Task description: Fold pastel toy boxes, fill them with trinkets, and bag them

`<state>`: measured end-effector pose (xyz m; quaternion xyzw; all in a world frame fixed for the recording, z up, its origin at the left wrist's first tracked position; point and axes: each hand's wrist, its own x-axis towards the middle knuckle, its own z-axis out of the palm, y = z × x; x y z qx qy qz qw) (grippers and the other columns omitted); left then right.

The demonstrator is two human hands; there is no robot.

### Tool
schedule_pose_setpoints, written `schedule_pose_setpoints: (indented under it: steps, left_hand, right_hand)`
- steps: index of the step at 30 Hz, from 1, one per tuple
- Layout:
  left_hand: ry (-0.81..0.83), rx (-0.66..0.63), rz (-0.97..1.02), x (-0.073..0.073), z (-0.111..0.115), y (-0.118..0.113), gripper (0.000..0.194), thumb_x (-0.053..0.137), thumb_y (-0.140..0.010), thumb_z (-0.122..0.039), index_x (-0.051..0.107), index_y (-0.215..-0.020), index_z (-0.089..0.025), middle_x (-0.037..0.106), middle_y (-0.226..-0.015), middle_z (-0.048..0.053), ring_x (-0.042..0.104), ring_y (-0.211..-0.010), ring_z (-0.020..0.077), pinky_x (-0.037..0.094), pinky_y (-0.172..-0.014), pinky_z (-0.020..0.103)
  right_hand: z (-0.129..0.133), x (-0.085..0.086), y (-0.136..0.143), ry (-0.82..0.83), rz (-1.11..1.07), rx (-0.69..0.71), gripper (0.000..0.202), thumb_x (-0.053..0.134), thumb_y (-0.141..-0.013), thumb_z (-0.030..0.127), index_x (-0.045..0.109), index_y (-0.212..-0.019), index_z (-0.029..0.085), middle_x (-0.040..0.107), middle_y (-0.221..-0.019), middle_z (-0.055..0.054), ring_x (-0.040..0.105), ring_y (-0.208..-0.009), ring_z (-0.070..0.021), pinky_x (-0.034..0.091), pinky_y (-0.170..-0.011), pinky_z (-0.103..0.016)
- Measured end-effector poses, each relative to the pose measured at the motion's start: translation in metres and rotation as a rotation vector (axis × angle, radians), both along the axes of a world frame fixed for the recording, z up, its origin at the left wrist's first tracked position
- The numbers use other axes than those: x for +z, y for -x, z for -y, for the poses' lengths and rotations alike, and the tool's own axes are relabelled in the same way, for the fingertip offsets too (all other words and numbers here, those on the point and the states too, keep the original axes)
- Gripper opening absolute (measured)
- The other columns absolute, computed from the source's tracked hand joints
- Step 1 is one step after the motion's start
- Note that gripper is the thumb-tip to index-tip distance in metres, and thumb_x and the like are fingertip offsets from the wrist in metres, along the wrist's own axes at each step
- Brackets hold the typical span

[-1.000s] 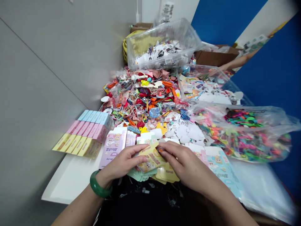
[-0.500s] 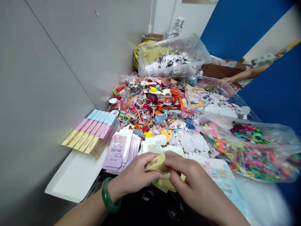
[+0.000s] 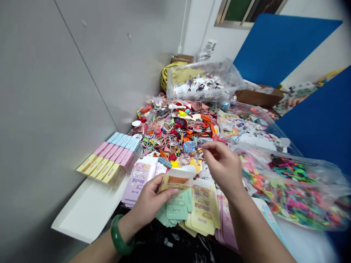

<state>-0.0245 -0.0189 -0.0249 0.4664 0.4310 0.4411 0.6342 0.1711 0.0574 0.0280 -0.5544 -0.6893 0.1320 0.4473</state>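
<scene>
My left hand (image 3: pixel 149 201), with a green bangle (image 3: pixel 116 233) at its wrist, grips a small yellow cardboard box (image 3: pixel 175 185). The box's top gapes, a pale flap standing up and a brownish inside showing. Over the trinket pile, apart from the box, my right hand (image 3: pixel 223 166) has its fingers curled together; whether they hold anything is hidden. Below lie stacks of flat printed cartons: purple (image 3: pixel 137 182), green (image 3: pixel 177 206), yellow (image 3: pixel 203 208) and pink (image 3: pixel 225 219).
Rows of filled blue, pink and yellow boxes (image 3: pixel 112 155) sit on a white tray (image 3: pixel 82 208) at left. A heap of small trinkets (image 3: pixel 175 128) spreads across the middle. Behind stands a clear bin (image 3: pixel 203 78); bags of colourful pieces (image 3: pixel 298 190) lie right. Another person's hand (image 3: pixel 296 100) shows far right.
My right hand has left the yellow box and moved up and right over the pile. The box, still in my left hand, now shows its opening. The view has shifted.
</scene>
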Motion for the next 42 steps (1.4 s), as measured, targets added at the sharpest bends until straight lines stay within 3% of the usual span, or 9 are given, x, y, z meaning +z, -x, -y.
schedule_pose_setpoints:
  steps: [5, 11, 14, 17, 20, 25, 29, 35, 42]
  left_hand:
    - [-0.016, 0.009, 0.023, -0.01, 0.004, 0.003, 0.027, 0.072, -0.079, -0.028, 0.066, -0.104, -0.021, 0.071, -0.105, 0.004, 0.063, -0.097, 0.0201, 0.048, -0.088, 0.032]
    - [-0.147, 0.009, 0.067, -0.009, 0.002, 0.002, 0.025, 0.071, -0.08, -0.025, 0.066, -0.104, -0.025, 0.07, -0.103, 0.001, 0.063, -0.098, 0.0188, 0.048, -0.089, 0.031]
    - [-0.341, 0.036, -0.005, -0.009, 0.0, 0.006, 0.024, 0.071, -0.08, -0.022, 0.067, -0.104, -0.027, 0.068, -0.106, 0.001, 0.06, -0.105, 0.0192, 0.045, -0.095, 0.031]
    - [-0.387, 0.066, -0.047, -0.011, -0.001, 0.009, 0.025, 0.071, -0.08, -0.021, 0.067, -0.104, -0.027, 0.068, -0.104, 0.001, 0.06, -0.104, 0.0189, 0.045, -0.094, 0.031]
    - [-0.262, 0.084, -0.026, -0.012, -0.002, 0.009, 0.025, 0.07, -0.081, -0.022, 0.065, -0.105, -0.024, 0.068, -0.103, 0.003, 0.062, -0.099, 0.0198, 0.047, -0.09, 0.032]
    - [-0.111, 0.101, 0.034, -0.013, -0.005, 0.003, 0.029, 0.069, -0.08, -0.022, 0.063, -0.108, -0.021, 0.068, -0.106, 0.006, 0.062, -0.101, 0.0228, 0.046, -0.092, 0.038]
    - [-0.183, 0.096, -0.012, -0.014, -0.004, -0.005, 0.027, 0.07, -0.079, -0.02, 0.065, -0.105, -0.023, 0.067, -0.102, 0.002, 0.062, -0.097, 0.0196, 0.047, -0.088, 0.032]
    - [-0.23, 0.058, -0.004, -0.016, 0.001, -0.013, 0.029, 0.067, -0.082, -0.017, 0.064, -0.108, -0.027, 0.066, -0.107, -0.001, 0.06, -0.102, 0.0171, 0.044, -0.093, 0.028]
    - [-0.282, 0.036, -0.061, -0.009, 0.005, -0.013, 0.025, 0.063, -0.084, -0.021, 0.064, -0.109, -0.024, 0.067, -0.108, 0.002, 0.06, -0.102, 0.0188, 0.043, -0.094, 0.03]
  right_hand:
    - [-0.078, -0.041, 0.0, 0.16, 0.187, -0.037, 0.019, 0.049, -0.084, 0.024, 0.064, -0.079, 0.014, 0.067, -0.078, -0.008, 0.061, -0.073, -0.0184, 0.042, -0.07, -0.03]
    - [-0.119, -0.072, 0.043, 0.227, 0.211, -0.052, 0.008, 0.061, -0.079, 0.024, 0.058, -0.082, 0.017, 0.064, -0.081, -0.01, 0.063, -0.079, -0.0241, 0.044, -0.072, -0.035]
    - [-0.136, -0.078, 0.055, 0.287, 0.163, -0.07, 0.011, 0.063, -0.073, 0.012, 0.057, -0.077, 0.019, 0.063, -0.073, -0.008, 0.064, -0.078, -0.0249, 0.046, -0.074, -0.038]
    - [-0.14, -0.067, 0.054, 0.303, 0.011, -0.062, 0.009, 0.063, -0.071, 0.009, 0.059, -0.076, 0.016, 0.062, -0.069, -0.007, 0.064, -0.078, -0.0243, 0.046, -0.077, -0.039]
    - [-0.113, -0.036, 0.045, 0.245, -0.117, -0.013, 0.016, 0.059, -0.078, 0.02, 0.061, -0.092, 0.014, 0.064, -0.075, -0.006, 0.064, -0.076, -0.0193, 0.048, -0.073, -0.033]
    - [0.001, 0.019, 0.024, 0.038, -0.404, 0.142, 0.012, 0.062, -0.083, 0.025, 0.059, -0.093, 0.02, 0.066, -0.082, -0.002, 0.064, -0.068, -0.0138, 0.049, -0.055, -0.024]
    - [0.073, 0.026, 0.018, -0.028, -0.256, 0.201, 0.023, 0.065, -0.08, 0.012, 0.061, -0.099, 0.025, 0.067, -0.09, 0.0, 0.065, -0.078, -0.0134, 0.052, -0.062, -0.023]
    - [0.087, 0.016, 0.023, -0.169, 0.134, 0.326, 0.027, 0.06, -0.083, 0.006, 0.058, -0.105, 0.021, 0.071, -0.099, -0.003, 0.067, -0.087, -0.014, 0.053, -0.076, -0.024]
    - [0.088, 0.014, 0.026, -0.177, 0.206, 0.367, 0.021, 0.055, -0.087, 0.01, 0.059, -0.103, 0.023, 0.072, -0.093, -0.004, 0.069, -0.082, -0.0162, 0.055, -0.07, -0.025]
